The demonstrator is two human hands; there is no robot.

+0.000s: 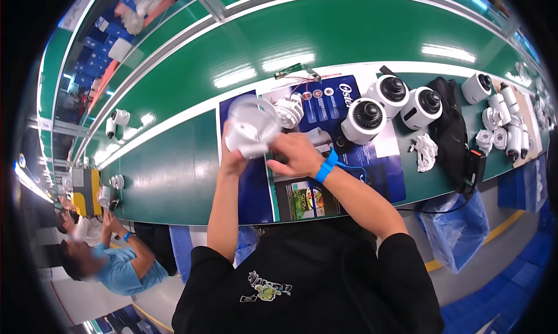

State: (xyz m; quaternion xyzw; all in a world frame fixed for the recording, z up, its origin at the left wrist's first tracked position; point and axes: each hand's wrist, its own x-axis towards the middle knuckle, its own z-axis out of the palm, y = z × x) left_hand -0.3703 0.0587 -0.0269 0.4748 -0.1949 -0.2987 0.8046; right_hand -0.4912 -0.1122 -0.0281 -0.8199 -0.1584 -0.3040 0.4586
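Note:
My left hand (pixel 232 158) is closed round a white, round, cup-shaped housing (pixel 251 130) with a see-through upper part; motion blurs it. My right hand (pixel 297 154), with a blue wrist strap (pixel 327 166), is just right of the housing, thumb and fingers apart. Its fingertips come close to the housing's side; whether they touch it I cannot tell. Behind the housing, a ribbed white part (pixel 289 111) rests on the printed blue mat (pixel 381 174). Beyond that lies a small green circuit board (pixel 297 70) with thin red wires.
White dome cameras (pixel 363 122) stand on the right side of the mat. Past them are crumpled white material (pixel 425 152), a black bag (pixel 450 124) and several white cylindrical parts (pixel 514 133). A blue-lined bin (pixel 456 232) stands below the bench edge. At left, a co-worker (pixel 119 267) sits at the bench.

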